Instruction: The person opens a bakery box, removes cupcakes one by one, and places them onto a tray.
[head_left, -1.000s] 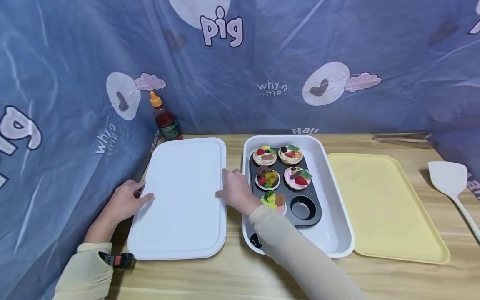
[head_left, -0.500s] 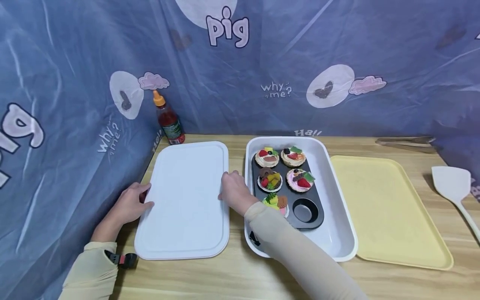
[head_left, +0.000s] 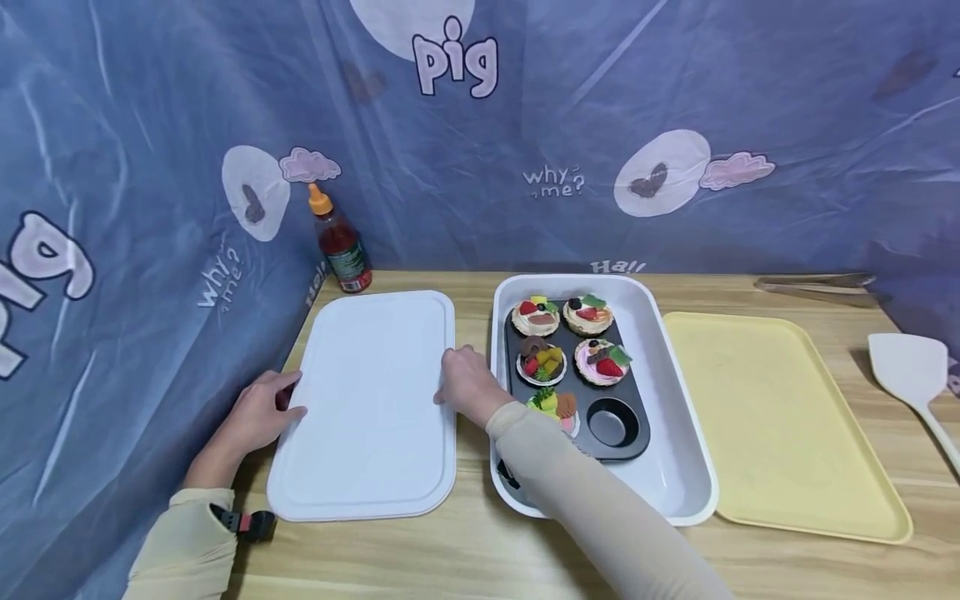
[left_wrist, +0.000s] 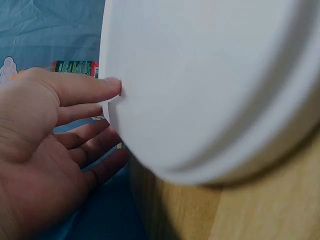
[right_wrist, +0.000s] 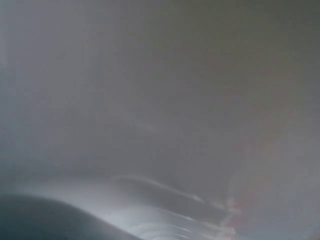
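Observation:
A white rectangular plastic lid [head_left: 375,400] with rounded corners and a raised border lies at the left of the table. My left hand [head_left: 258,412] pinches its left edge, with the thumb on top in the left wrist view; the lower fingers spread below the rim. On the opposite edge, my right hand [head_left: 471,383] grips the rim. Its fingertips are partly hidden in the head view, and the right wrist view is too blurred to help. What lies under the lid is hidden.
Right of the lid stands a white basin [head_left: 678,417] with a dark muffin tin [head_left: 637,446] holding several fruit tarts. A yellow tray [head_left: 780,425], a white spatula [head_left: 909,367] and tongs [head_left: 816,284] lie farther right. A sauce bottle [head_left: 343,250] stands behind the lid.
The lid's far edge has come lower in the head view, and the bottle's base now shows. Both hands keep to the same edges. The head view has shifted slightly.

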